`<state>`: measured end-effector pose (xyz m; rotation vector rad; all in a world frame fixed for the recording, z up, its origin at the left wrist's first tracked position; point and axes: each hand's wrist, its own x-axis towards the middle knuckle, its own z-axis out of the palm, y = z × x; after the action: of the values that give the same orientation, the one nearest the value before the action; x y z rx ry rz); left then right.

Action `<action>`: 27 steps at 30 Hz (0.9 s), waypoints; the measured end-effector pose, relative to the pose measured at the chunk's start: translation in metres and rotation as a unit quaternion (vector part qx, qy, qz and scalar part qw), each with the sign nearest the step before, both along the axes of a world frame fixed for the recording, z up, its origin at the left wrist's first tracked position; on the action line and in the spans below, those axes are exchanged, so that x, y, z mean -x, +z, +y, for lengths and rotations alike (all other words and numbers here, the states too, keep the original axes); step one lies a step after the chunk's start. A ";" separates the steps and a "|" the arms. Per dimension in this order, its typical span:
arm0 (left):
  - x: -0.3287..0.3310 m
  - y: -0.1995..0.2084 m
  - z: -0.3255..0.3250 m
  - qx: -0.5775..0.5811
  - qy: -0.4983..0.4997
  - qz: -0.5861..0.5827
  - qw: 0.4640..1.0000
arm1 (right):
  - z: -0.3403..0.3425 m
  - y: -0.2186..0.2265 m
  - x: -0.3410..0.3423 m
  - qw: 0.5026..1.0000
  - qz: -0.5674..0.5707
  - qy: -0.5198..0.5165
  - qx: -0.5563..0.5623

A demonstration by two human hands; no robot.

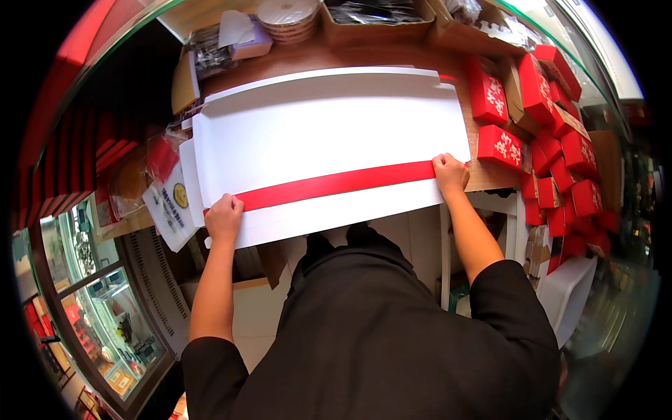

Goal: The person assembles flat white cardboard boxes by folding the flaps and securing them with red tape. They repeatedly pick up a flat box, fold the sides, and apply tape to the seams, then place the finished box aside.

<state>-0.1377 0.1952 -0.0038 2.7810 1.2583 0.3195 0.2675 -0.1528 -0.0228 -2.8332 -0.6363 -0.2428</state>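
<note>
A large unfolded cardboard box blank (329, 126), white on its upper face, lies across the wooden table. Along its near side runs a long red strip (336, 184), seemingly a folded part of the blank, with a white band in front that juts past the table edge. At the strip's left end my left hand (224, 218) is closed on the blank. My right hand (451, 173) is closed on it at the right end. Both sets of fingertips are curled out of sight. Between the hands, the strip stretches fairly straight.
Red boxes with white patterns (505, 145) are piled at the right. At the back stand a ribbon roll stack (287, 15) and an open carton (378, 31). A printed plastic bag (170, 206) hangs off the left side. A white bin (565, 294) stands low at the right.
</note>
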 end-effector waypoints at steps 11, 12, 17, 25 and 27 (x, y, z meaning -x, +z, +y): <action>-0.003 0.018 -0.019 0.013 -0.140 -0.094 0.986 | -0.002 0.002 -0.008 0.998 0.039 0.031 0.035; -0.002 0.022 -0.023 0.003 -0.191 -0.125 0.974 | -0.002 0.005 -0.009 0.998 0.039 0.021 0.048; 0.007 0.026 -0.016 0.019 -0.252 -0.104 0.962 | 0.006 0.014 -0.012 0.996 0.070 -0.001 0.063; 0.005 0.026 0.003 -0.048 -0.335 -0.043 0.940 | 0.087 0.029 0.083 0.958 0.000 0.233 -0.167; 0.006 0.024 0.005 -0.070 -0.349 -0.018 0.934 | 0.127 0.045 0.144 0.922 0.039 0.345 -0.169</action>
<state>-0.1437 0.2006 0.0202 3.0823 0.1825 0.4041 0.1238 -0.0256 0.0219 -2.1183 -1.3631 -0.0961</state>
